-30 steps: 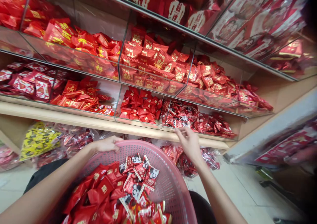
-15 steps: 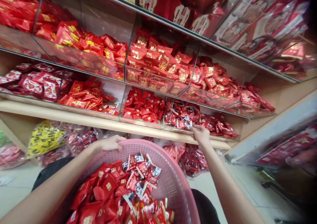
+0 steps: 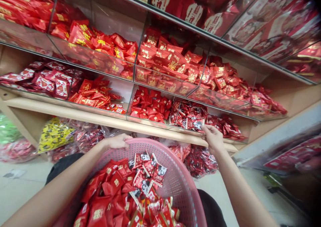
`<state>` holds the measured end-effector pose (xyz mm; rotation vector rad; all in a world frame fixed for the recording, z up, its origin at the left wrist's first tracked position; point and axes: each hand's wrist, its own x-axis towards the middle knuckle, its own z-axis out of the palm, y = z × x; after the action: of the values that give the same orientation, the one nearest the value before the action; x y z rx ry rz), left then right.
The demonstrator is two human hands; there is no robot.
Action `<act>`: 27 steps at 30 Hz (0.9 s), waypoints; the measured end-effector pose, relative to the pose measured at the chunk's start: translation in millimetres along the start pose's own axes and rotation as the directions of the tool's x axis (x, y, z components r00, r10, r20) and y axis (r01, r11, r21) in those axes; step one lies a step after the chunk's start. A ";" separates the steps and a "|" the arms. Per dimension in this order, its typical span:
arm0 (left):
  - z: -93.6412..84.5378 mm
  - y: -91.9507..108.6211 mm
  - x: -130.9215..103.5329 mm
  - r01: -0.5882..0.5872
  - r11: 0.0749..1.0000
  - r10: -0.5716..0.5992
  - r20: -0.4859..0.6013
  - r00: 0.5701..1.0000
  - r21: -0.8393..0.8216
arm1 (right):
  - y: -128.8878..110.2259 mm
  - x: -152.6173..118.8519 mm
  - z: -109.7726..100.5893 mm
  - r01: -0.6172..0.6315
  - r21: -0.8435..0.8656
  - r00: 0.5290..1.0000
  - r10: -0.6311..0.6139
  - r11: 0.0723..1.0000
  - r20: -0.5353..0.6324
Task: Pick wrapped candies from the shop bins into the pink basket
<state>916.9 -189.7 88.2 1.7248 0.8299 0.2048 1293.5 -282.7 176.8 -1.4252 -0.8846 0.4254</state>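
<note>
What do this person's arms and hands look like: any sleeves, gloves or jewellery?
Both arms are bare along all that shows, with no sleeve in sight. The left hand and right hand wear no gloves. No watch, bracelet or ring shows on either. Fingernails look short and plain.

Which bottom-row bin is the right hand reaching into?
The right hand is at the bin of black-and-white printed packets, second from the right end, between plain red packets and the end bin.
</note>
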 end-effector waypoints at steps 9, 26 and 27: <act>-1.6 -6.0 2.1 -0.018 1.000 0.018 0.004 1.000 0.023 | -29.7 -77.9 5.6 0.083 -0.092 0.948 -0.050 0.992 0.315; -2.8 -16.4 6.1 -0.077 0.997 0.077 0.005 0.997 0.024 | 10.6 -133.9 99.6 0.792 -0.214 0.234 0.040 0.572 0.971; -2.9 -16.1 5.6 -0.074 0.997 0.074 0.000 0.997 0.030 | 11.4 -136.6 103.2 0.807 -0.245 0.274 0.027 0.537 0.961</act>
<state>912.8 -182.4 73.1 1.7850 0.7736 0.2441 1134.3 -312.0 119.9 -1.4630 -2.6344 0.3977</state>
